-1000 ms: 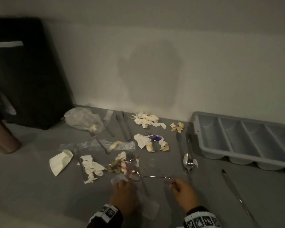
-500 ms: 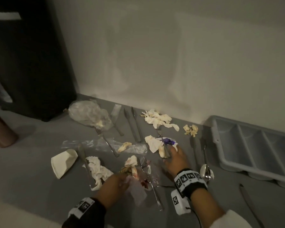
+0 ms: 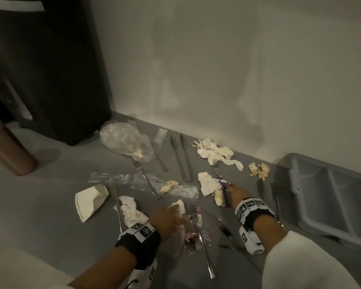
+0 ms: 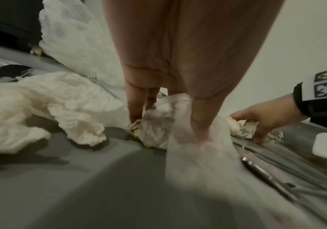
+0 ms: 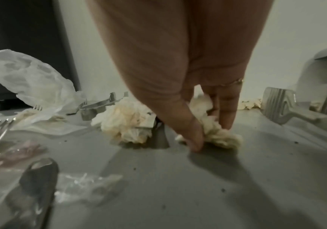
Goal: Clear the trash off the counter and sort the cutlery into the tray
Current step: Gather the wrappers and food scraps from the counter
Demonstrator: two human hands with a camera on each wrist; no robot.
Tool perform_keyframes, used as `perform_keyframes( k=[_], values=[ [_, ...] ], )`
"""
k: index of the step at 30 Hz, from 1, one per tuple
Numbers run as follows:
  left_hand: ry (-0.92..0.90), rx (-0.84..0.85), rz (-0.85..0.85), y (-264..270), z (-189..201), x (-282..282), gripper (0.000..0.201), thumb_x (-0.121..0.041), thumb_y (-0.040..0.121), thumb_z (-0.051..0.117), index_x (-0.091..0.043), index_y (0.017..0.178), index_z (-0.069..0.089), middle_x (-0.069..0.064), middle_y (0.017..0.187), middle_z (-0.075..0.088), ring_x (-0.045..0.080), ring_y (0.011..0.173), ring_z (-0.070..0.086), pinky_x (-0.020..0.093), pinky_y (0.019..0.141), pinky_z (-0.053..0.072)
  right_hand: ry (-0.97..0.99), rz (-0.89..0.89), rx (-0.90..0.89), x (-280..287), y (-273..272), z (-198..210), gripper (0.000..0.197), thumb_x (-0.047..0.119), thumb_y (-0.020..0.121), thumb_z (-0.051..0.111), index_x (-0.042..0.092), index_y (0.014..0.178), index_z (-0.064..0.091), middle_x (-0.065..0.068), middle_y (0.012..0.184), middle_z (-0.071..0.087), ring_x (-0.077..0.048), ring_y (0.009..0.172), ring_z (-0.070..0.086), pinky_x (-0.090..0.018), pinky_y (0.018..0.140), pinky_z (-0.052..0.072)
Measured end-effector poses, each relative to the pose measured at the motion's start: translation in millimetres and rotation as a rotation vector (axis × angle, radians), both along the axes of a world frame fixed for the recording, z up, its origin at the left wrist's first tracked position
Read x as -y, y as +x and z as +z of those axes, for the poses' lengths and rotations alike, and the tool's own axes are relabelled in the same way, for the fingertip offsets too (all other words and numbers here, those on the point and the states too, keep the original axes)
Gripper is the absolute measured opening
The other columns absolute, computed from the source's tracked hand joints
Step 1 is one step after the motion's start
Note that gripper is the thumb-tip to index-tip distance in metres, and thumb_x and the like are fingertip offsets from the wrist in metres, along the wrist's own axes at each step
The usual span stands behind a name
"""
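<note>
My left hand [image 3: 175, 213] pinches a crumpled tissue [image 4: 154, 124] together with a filmy plastic wrapper [image 4: 198, 162] near the counter's front. A fork [image 3: 200, 236] lies just right of it. My right hand [image 3: 227, 188] is further back, and its thumb and fingers pinch a yellowish tissue wad [image 5: 219, 134] lying on the counter beside a white napkin [image 3: 208, 182] and a purple wrapper. Two knives [image 3: 181, 157], another fork [image 3: 146, 178] and a knife [image 3: 115, 197] lie scattered about. The grey cutlery tray [image 3: 300, 184] stands at the right by the wall.
A black bin [image 3: 46, 69] and a brown bottle [image 3: 6, 149] stand at the left. A clear plastic bag [image 3: 125, 140], a squashed paper cup [image 3: 90, 201] and more tissue scraps [image 3: 215, 151] litter the counter. Dark cutlery [image 3: 276, 201] lies beside the tray.
My right hand has reached forward from the front edge to the tissue by the purple wrapper and closed on it. My left hand has closed on the tissue and wrapper near the fork.
</note>
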State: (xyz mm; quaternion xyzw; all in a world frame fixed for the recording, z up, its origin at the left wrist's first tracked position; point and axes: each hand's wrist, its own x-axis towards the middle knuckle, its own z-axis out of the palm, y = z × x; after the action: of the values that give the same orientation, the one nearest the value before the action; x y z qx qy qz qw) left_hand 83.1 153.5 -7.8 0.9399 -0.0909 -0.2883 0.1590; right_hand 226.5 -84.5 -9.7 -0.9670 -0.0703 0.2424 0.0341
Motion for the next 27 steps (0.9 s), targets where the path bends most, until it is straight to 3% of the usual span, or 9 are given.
perform_keyframes(
  k=[3, 5, 8, 14, 18, 21, 23, 25, 27],
  values=[
    [0.014, 0.063, 0.018, 4, -5, -3, 0.042, -0.019, 0.091, 0.039, -0.039, 0.128, 0.042, 0.002, 0.149, 0.027, 0.028, 0.131, 0.035, 0.044, 0.108, 0.035, -0.011, -0.074, 0.03, 10, -6, 0, 0.048, 0.009, 0.088, 0.05, 0.013, 0.135, 0.041, -0.014, 0.138, 0.044, -0.031, 0.124, 0.045, -0.037, 0.107, 0.037],
    [0.001, 0.132, 0.064, 6, -6, 0, 0.035, -0.019, 0.091, 0.043, -0.034, 0.122, 0.052, -0.003, 0.141, 0.039, 0.024, 0.125, 0.043, 0.04, 0.105, 0.04, -0.003, -0.192, 0.005, 16, -8, 3, 0.037, 0.014, 0.091, 0.046, 0.006, 0.127, 0.05, -0.018, 0.13, 0.052, -0.032, 0.117, 0.052, -0.036, 0.102, 0.039],
    [-0.045, 0.2, 0.184, 10, -16, -1, 0.024, -0.022, 0.088, 0.05, -0.027, 0.109, 0.062, -0.003, 0.127, 0.051, 0.018, 0.114, 0.051, 0.03, 0.098, 0.041, -0.053, -0.246, -0.12, 29, -19, 15, 0.034, 0.014, 0.092, 0.045, -0.002, 0.122, 0.053, -0.02, 0.13, 0.054, -0.032, 0.117, 0.052, -0.035, 0.101, 0.04],
    [-0.199, 0.229, 0.411, 10, -10, -12, 0.023, -0.017, 0.087, 0.052, -0.022, 0.106, 0.064, 0.003, 0.117, 0.063, 0.019, 0.108, 0.057, 0.027, 0.093, 0.041, -0.098, -0.293, 0.005, 58, -44, 38, 0.034, 0.015, 0.087, 0.055, 0.006, 0.12, 0.054, -0.015, 0.121, 0.06, -0.029, 0.111, 0.057, -0.034, 0.095, 0.045],
    [-0.384, 0.247, 0.589, 6, -1, -23, 0.018, -0.011, 0.086, 0.056, -0.023, 0.094, 0.066, 0.01, 0.106, 0.067, 0.018, 0.091, 0.059, 0.02, 0.074, 0.042, -0.051, -0.264, -0.074, 59, -49, 75, 0.032, 0.017, 0.081, 0.062, 0.007, 0.11, 0.063, -0.013, 0.112, 0.065, -0.025, 0.102, 0.061, -0.029, 0.085, 0.049],
    [-0.465, 0.323, 0.662, -2, 9, -30, 0.014, -0.012, 0.083, 0.061, -0.023, 0.09, 0.066, 0.009, 0.094, 0.068, 0.017, 0.083, 0.057, 0.009, 0.058, 0.035, 0.054, -0.227, -0.167, 49, -53, 100, 0.025, 0.012, 0.077, 0.066, 0.004, 0.1, 0.067, -0.009, 0.098, 0.068, -0.019, 0.085, 0.064, -0.026, 0.071, 0.053],
    [-0.48, 0.376, 0.687, -9, 17, -37, 0.018, -0.013, 0.082, 0.063, -0.03, 0.085, 0.064, 0.005, 0.088, 0.064, 0.017, 0.079, 0.056, 0.008, 0.058, 0.033, 0.193, -0.198, -0.187, 37, -55, 118, 0.018, 0.007, 0.078, 0.065, 0.011, 0.095, 0.067, -0.003, 0.085, 0.063, -0.012, 0.07, 0.059, -0.021, 0.06, 0.05],
    [-0.526, 0.437, 0.741, -21, 22, -51, 0.032, -0.014, 0.078, 0.068, -0.042, 0.082, 0.054, 0.0, 0.091, 0.062, 0.015, 0.082, 0.056, 0.015, 0.063, 0.039, 0.309, -0.141, -0.161, 18, -53, 124, 0.021, 0.006, 0.078, 0.065, 0.016, 0.096, 0.068, 0.001, 0.083, 0.061, -0.01, 0.07, 0.057, -0.022, 0.066, 0.049],
    [-0.584, 0.481, 0.809, -27, 24, -58, 0.039, -0.012, 0.075, 0.072, -0.034, 0.102, 0.055, -0.003, 0.1, 0.059, 0.015, 0.09, 0.056, 0.016, 0.068, 0.042, 0.438, -0.135, -0.044, 2, -47, 118, 0.023, 0.004, 0.076, 0.067, 0.017, 0.095, 0.068, 0.001, 0.087, 0.061, -0.015, 0.081, 0.057, -0.028, 0.077, 0.047]
  ],
)
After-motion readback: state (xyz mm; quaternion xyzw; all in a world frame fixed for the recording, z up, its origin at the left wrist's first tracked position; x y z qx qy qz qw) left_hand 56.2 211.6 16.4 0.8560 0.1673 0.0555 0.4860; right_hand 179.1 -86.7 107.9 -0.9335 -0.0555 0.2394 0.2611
